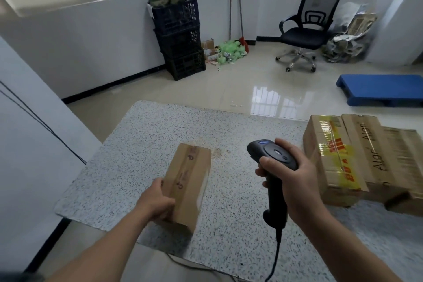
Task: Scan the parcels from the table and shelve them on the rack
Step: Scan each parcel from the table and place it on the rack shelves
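Note:
A small brown cardboard parcel [187,181] with tape and pen marks on top sits on the speckled grey table [128,162]. My left hand [158,201] grips its near left end. My right hand [290,181] holds a black corded barcode scanner [273,167] upright to the right of the parcel, its head pointing away and left. A bigger cardboard parcel [343,158] with yellow and red tape lies at the table's right side, and further boxes [402,167] lie beside it. No rack is in view.
Stacked dark crates [180,36] stand against the far wall. A black office chair [306,30] and a heap of bags [348,36] are at the back right. A blue pallet [382,89] lies on the shiny floor. Green litter [231,51] and brooms [241,16] are near the crates.

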`<state>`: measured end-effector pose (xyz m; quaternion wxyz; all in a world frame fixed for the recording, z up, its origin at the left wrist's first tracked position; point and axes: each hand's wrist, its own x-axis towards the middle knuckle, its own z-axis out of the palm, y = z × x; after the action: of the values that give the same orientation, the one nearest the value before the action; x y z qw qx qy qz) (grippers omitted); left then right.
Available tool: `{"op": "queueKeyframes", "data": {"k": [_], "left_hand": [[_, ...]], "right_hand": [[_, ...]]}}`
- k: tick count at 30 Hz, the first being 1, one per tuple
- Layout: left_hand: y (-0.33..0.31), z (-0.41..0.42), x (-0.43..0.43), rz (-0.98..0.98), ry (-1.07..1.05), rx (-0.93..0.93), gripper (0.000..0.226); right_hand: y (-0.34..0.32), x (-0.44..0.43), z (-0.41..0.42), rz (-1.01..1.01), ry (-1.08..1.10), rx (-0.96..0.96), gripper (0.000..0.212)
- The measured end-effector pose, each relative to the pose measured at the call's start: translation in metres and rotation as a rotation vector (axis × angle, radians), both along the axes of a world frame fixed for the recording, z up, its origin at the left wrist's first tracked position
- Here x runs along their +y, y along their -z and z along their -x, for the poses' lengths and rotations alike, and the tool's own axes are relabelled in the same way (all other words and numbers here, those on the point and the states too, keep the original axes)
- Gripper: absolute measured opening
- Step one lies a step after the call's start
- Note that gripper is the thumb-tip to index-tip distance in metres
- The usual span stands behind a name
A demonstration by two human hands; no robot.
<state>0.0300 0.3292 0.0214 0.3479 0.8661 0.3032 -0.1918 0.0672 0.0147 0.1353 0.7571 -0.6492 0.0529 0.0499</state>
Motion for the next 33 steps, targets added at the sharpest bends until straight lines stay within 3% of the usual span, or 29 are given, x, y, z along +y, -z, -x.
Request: {"op": "queueKeyframes", "data": {"k": [4,9,13,18,27,33], "left_hand": [[0.003,-0.005,-0.030,-0.340,0.200,0.084,0.114],[0.018,-0.009,-0.044,-0.433,0.171,0.190,0.122],[0.019,-0.013,-0.029,-0.360,0.136,0.178,0.113],[0.021,-0.012,0.010,-0.120,0.017,0.191,0.125],[0.015,0.012,0.047,0.088,-0.050,0.027,0.124],[0.007,0.029,0.047,0.241,-0.101,-0.148,0.143]], "right_hand": [[0.003,0.010,0.001,0.018,-0.019,0.000,0.051],[0.002,0.018,0.011,0.042,-0.017,0.013,0.054],[0.002,0.022,0.024,0.064,0.015,0.010,0.056],[-0.002,0.028,0.046,0.064,0.047,0.017,0.057],[-0.008,0.042,0.071,0.078,0.065,0.022,0.059],[-0.013,0.053,0.071,0.060,0.008,0.010,0.056]]}}
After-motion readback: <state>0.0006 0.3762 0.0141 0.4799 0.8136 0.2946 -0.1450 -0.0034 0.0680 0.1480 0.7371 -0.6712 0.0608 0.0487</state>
